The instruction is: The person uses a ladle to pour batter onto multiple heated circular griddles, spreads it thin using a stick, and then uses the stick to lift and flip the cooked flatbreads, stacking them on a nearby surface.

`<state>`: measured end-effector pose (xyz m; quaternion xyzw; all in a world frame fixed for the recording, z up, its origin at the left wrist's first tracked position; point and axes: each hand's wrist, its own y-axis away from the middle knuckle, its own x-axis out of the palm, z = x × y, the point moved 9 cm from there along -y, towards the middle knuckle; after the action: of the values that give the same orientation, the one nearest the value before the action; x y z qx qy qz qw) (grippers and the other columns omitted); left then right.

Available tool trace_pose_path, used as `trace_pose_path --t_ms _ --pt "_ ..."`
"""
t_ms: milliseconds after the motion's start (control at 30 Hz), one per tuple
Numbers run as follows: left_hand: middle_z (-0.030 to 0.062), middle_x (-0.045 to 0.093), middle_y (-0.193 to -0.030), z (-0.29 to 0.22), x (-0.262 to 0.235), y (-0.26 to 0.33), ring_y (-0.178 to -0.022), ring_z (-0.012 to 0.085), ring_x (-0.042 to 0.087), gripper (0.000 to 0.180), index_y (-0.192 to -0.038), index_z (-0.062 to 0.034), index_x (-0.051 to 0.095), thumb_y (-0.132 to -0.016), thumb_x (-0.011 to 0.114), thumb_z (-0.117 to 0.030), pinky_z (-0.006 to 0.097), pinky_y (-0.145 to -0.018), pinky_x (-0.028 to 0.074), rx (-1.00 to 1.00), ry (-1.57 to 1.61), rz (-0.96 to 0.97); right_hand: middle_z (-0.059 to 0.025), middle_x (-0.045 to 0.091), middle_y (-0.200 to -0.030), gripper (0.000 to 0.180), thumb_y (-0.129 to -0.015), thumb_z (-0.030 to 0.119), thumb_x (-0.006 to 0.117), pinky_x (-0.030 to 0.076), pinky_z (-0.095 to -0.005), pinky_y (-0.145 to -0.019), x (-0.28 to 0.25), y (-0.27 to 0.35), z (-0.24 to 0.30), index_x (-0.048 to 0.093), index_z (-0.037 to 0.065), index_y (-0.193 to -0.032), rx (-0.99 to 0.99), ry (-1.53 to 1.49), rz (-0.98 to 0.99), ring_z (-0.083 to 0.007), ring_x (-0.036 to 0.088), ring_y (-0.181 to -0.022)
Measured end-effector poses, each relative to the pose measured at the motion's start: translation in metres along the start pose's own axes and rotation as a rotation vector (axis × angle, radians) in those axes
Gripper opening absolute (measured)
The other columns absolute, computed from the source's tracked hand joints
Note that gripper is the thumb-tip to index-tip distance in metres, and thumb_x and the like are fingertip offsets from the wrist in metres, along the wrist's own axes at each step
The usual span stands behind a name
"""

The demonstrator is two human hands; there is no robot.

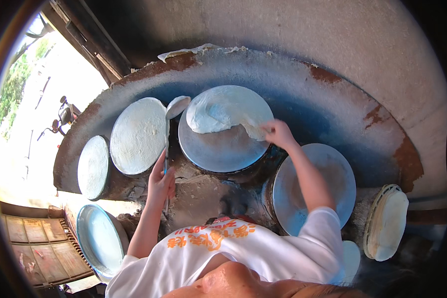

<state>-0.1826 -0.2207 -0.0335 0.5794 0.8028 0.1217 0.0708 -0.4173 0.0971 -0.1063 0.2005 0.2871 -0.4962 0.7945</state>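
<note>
On the middle round griddle (221,151) a thin, pale sheet of batter or flatbread (226,105) covers the far part, its near edge folded and uneven. My right hand (278,133) is closed in a pinch on the sheet's right edge, over the griddle's rim. A long-handled ladle (178,107) is in my left hand (161,183), the fingers wrapped round its handle. The ladle's pale head lies between the middle griddle and a round griddle covered with a white, bumpy sheet (139,135) on the left. The near part of the middle griddle shows bare grey metal.
Farther left is another white-covered griddle (93,168). A basin of pale liquid (100,238) stands at lower left. At right are a bare griddle (328,174) and a basket stacked with pale flatbreads (390,223). A curved, rust-patched guard (283,69) rises behind the griddles.
</note>
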Motion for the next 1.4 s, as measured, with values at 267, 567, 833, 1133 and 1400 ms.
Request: trace_pose_path --t_ms 267,567,833,1133,1400 --pt "-0.0038 0.038 -0.050 0.022 -0.020 -0.010 -0.036 0.0065 0.035 0.059 -0.146 -0.0175 0.027 -0.092 0.049 -0.006 0.023 -0.034 0.031 -0.007 -0.027 -0.091 -0.0154 0.066 -0.093 0.038 -0.060 0.009 0.064 0.049 -0.0368 -0.077 0.049 -0.014 0.050 0.069 0.007 -0.098 -0.521 -0.002 0.153 -0.0322 0.061 -0.087" --pt "-0.0040 0.040 -0.051 0.047 -0.038 -0.028 -0.036 0.0064 0.037 0.057 -0.145 -0.0159 0.029 -0.092 0.051 -0.009 0.024 -0.033 0.032 -0.046 -0.142 -0.161 -0.0085 0.066 -0.085 0.040 -0.061 0.006 0.062 0.047 -0.0283 -0.065 0.040 -0.046 0.041 0.069 0.007 -0.101 -0.435 -0.086 0.262 -0.0159 0.059 -0.071" --pt "-0.0033 0.044 -0.052 0.070 -0.024 -0.011 -0.038 0.0067 0.039 0.055 -0.142 -0.0203 0.035 -0.092 0.052 -0.006 0.024 -0.036 0.033 -0.085 -0.354 -0.077 -0.0092 0.067 -0.086 0.043 -0.060 0.005 0.063 0.046 -0.0290 -0.065 0.042 -0.037 0.040 0.070 0.008 -0.102 -0.334 -0.100 0.282 -0.0179 0.058 -0.068" --pt "-0.0011 0.045 -0.055 0.086 -0.003 0.029 -0.040 0.0056 0.037 0.058 -0.143 -0.0265 0.035 -0.091 0.054 -0.009 0.025 -0.037 0.031 -0.120 -0.470 0.017 -0.0112 0.066 -0.088 0.045 -0.057 0.006 0.067 0.048 -0.0336 -0.067 0.045 0.006 0.026 0.069 0.009 -0.101 -0.246 -0.130 0.298 -0.0217 0.061 -0.074" --pt "0.0166 0.058 -0.121 0.096 0.010 0.038 -0.081 0.0180 0.057 0.062 -0.143 -0.0228 0.035 -0.087 0.057 -0.006 0.031 -0.078 0.047 -0.068 -0.615 0.161 -0.0122 0.064 -0.097 0.032 -0.064 -0.001 0.060 0.048 -0.0334 -0.079 0.025 0.088 0.022 0.067 0.002 -0.094 -0.254 -0.114 -0.033 -0.0281 0.061 -0.093"
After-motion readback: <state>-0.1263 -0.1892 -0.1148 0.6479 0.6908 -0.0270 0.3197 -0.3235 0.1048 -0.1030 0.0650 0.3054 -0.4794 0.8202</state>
